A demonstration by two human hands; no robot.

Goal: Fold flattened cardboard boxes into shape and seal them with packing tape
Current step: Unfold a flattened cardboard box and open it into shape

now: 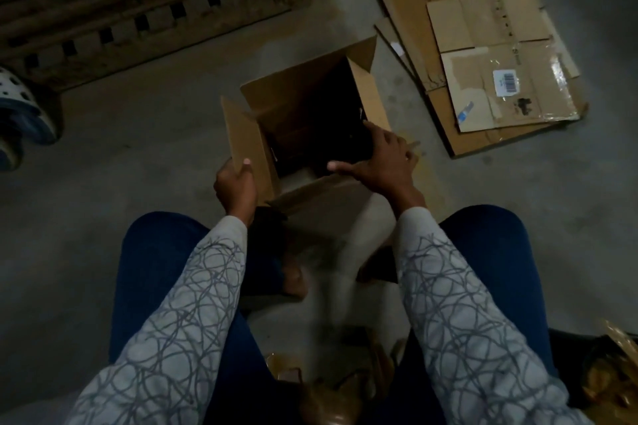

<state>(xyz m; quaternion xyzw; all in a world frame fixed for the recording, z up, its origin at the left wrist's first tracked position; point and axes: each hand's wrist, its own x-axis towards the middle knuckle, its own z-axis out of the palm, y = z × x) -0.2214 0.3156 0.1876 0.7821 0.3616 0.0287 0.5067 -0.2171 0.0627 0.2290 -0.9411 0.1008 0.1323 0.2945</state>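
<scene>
cardboard box (297,95) stands open; left hand (236,185) pinches its left flap, right hand (383,162) spreads flat on its near rim, likely squaring it.

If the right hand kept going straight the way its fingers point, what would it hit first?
The right hand reaches into the open cardboard box. Going straight on, it would probably meet the inside of the box's right wall first, though the dark interior makes depth uncertain.
</scene>
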